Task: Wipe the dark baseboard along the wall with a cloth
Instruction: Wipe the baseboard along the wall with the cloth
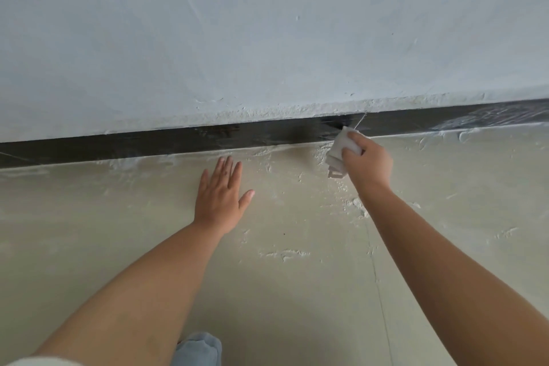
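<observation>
Closest to me, at the bottom edge, I see a piece of pale blue-grey fabric [198,349], maybe a knee of the person, but I cannot tell for sure. From there the two bare forearms reach forward over the smooth beige floor [297,306], which carries rough white plaster smears [285,254] and a thin line running away toward the wall.

Further on, the left hand [221,193] lies flat on the floor with palm down. Its fingers are straight and spread a little, the thumb points to the right, and it holds nothing. The fingertips end just before the baseboard, not touching it.

On the other side, the right hand [367,159] grips a folded white cloth [338,154]. The fingers are curled around the cloth, and folded layers hang out below the hand. The upper corner of the cloth touches the long dark glossy baseboard [178,144] near its lower edge, where the baseboard meets the floor.

The baseboard runs across the whole view, rising a little to the right. It shows whitish streaks, strongest at the far right end. Above it stands the pale grey-blue plastered wall [267,24], with a crumbly, uneven plaster edge along the top of the baseboard.
</observation>
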Demonstrator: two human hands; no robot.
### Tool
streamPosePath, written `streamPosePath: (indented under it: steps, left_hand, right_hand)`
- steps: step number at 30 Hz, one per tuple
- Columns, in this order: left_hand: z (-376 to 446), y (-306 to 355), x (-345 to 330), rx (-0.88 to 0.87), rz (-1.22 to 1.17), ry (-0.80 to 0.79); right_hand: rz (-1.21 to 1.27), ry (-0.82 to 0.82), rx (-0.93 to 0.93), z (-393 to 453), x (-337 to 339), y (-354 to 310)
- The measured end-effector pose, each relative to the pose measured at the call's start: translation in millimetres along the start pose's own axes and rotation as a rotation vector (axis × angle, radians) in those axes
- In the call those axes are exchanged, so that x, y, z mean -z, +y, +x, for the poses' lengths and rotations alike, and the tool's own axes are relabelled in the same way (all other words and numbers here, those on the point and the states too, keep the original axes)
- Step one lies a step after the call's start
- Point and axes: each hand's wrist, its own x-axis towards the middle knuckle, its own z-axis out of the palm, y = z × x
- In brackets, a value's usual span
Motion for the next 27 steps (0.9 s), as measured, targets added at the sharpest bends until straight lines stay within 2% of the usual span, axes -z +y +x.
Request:
streamPosePath:
  steps: [7,13,16,23,27]
  left_hand:
    - [4.2,41.6,6.3,-0.203,-0.022,-0.041]
    - [27.8,112.7,28.2,-0.433,-0.058,-0.113]
    - [34.4,148.1,42.3,-0.522,-0.064,-0.085]
    - [40.5,189.6,38.1,-0.544,-0.083,-0.067]
    - [44.9,202.0,40.6,-0.515,-0.059,-0.069]
  right_hand:
    - [-0.083,0.07,-0.061,-2.4,34.8,21.6]
    - [-0.199,0.142,-0.122,3.0,105.4,40.5]
    - [-0.276,0.212,-0.104,10.7,146.5,44.2]
    - [-0.356,0.249,-0.109,20.7,194.5,81.2]
    - [-0.31,0.236,-0.055,34.9,206.1,92.0]
